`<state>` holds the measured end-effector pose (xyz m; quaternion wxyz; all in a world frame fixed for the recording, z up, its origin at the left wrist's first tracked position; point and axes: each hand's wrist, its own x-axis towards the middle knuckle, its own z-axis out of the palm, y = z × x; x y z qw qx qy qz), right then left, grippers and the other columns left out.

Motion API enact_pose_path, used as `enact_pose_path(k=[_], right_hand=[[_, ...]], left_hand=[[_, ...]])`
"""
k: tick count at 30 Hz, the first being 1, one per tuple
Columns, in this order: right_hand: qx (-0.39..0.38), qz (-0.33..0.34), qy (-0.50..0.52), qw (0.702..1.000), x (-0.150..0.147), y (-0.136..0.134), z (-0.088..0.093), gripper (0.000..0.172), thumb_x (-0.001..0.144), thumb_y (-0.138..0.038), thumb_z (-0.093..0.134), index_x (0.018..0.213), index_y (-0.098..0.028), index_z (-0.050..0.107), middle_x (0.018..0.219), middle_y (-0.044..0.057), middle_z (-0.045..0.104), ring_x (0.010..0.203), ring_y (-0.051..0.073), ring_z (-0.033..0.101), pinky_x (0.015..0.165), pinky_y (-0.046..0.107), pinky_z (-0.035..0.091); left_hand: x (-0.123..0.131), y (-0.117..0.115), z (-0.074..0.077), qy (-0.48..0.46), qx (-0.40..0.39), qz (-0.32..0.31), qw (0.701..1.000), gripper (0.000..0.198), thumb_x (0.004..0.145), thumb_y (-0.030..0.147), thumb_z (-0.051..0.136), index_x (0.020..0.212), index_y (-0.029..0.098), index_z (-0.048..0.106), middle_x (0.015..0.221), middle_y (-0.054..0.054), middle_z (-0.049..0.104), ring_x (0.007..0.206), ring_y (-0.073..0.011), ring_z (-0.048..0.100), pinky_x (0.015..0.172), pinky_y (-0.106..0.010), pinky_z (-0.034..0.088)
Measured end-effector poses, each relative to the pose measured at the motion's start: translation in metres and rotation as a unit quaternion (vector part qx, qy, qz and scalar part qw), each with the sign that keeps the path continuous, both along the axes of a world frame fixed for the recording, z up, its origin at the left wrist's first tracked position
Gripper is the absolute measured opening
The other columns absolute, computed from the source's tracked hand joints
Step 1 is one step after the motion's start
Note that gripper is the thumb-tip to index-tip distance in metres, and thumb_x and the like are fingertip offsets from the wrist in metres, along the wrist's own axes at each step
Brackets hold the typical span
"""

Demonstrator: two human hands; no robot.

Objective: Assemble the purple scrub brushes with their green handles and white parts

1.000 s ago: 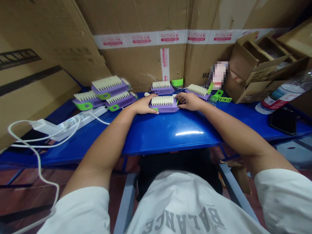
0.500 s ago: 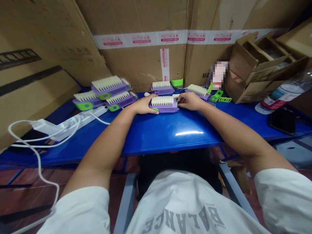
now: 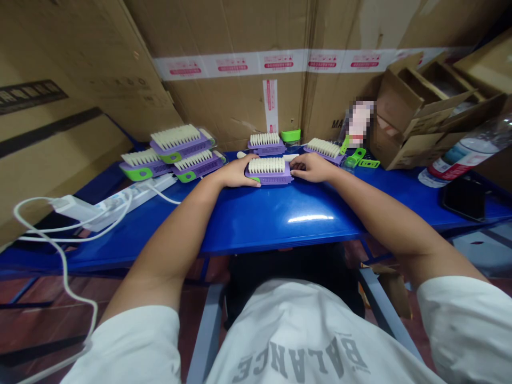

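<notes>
A purple brush (image 3: 269, 172) with pale bristles facing up lies on the blue table in front of me. My left hand (image 3: 237, 172) is closed around its left end, where a green part shows under the thumb. At the brush's right end my right hand (image 3: 314, 166) has its fingers curled together. Whatever those fingertips pinch is hidden. Just behind stands another purple brush (image 3: 265, 143), and a white rod-like piece (image 3: 291, 158) shows between it and my right hand. A third brush (image 3: 323, 149) lies behind my right hand.
Several purple and green brushes (image 3: 181, 143) are stacked at left, behind a white power strip (image 3: 132, 198) with cables. Green plastic pieces (image 3: 355, 158) and a green-topped piece (image 3: 291, 135) lie at the back. Cardboard boxes (image 3: 416, 112), a bottle (image 3: 456, 160) and a phone (image 3: 464, 198) are at right.
The fingers of my right hand have shifted slightly at the brush's right end, and the green bit seen there before is now hidden. My left hand and the brush stay in place.
</notes>
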<state>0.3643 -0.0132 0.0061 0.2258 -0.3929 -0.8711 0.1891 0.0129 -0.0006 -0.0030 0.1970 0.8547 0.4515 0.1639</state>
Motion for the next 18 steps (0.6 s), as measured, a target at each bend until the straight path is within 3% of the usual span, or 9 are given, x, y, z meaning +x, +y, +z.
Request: enact_pose_path(k=[11,18], right_hand=[[0.011,0.012,-0.028,0.999,-0.0019,0.0008,0.0,0.018,0.09,-0.03,0.082,0.103,-0.019,0.087,0.095,0.007,0.087,0.087,0.024,0.078,0.084,0.034,0.055],[-0.006,0.006,-0.047,0.999,-0.0052,0.0057,-0.0082,0.018,0.094,-0.031,0.077,0.102,-0.019,0.089,0.071,-0.002,0.073,0.07,0.018,0.064,0.074,0.031,0.043]], left_hand=[[0.0,-0.0008,0.0011,0.001,0.0,-0.003,1.0,0.111,0.07,0.055,0.101,0.168,0.026,0.056,0.166,-0.016,0.071,0.152,-0.0444,0.069,0.13,-0.057,0.052],[-0.0007,0.0007,0.0001,0.005,0.005,0.002,1.0,0.112,0.069,0.057,0.101,0.168,0.026,0.057,0.166,-0.015,0.07,0.153,-0.0445,0.068,0.13,-0.056,0.052]])
